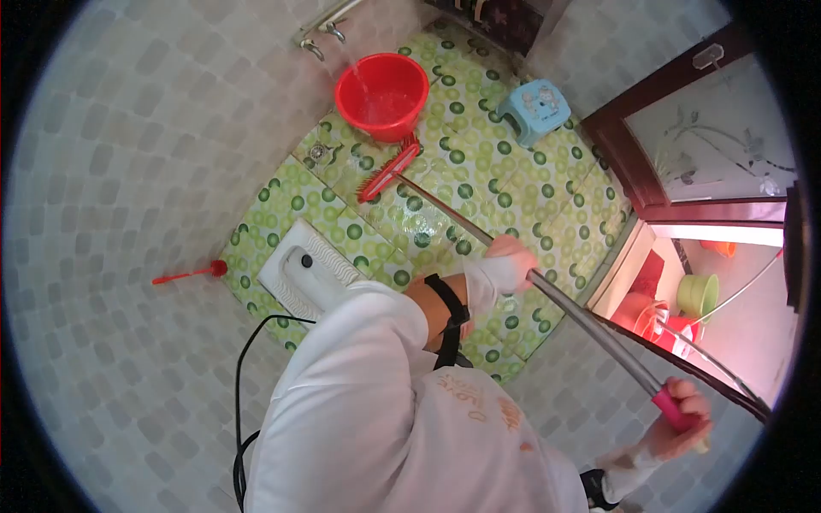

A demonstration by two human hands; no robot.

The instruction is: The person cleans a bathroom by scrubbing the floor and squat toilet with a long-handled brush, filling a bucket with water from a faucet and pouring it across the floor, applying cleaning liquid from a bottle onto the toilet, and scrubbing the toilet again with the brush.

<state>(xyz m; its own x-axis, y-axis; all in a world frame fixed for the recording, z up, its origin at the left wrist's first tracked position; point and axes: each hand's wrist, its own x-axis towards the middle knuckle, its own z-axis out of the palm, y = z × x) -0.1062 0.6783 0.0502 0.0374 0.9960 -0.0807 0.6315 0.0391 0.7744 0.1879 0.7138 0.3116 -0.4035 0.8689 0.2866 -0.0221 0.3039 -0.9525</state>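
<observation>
My left hand point(511, 261) is wrapped round the middle of the metal pole of a long-handled floor brush point(445, 208). Lower right, my right hand point(680, 421) grips the pink end of the same pole. The red brush head point(390, 170) rests bristles down on the wet green-patterned floor point(479, 184). It lies right beside a red basin point(382, 96), close to its near side; I cannot tell whether they touch. Water runs from a wall tap point(335, 32) into the basin.
A white squat toilet point(299, 265) is set in the floor at left, with a red toilet brush point(192, 273) near the wall. A floor drain point(318, 152) lies left of the basin. A blue stool point(535, 109) stands at right, near a glass-panelled door point(701, 128). Buckets point(698, 296) stand beyond the doorway.
</observation>
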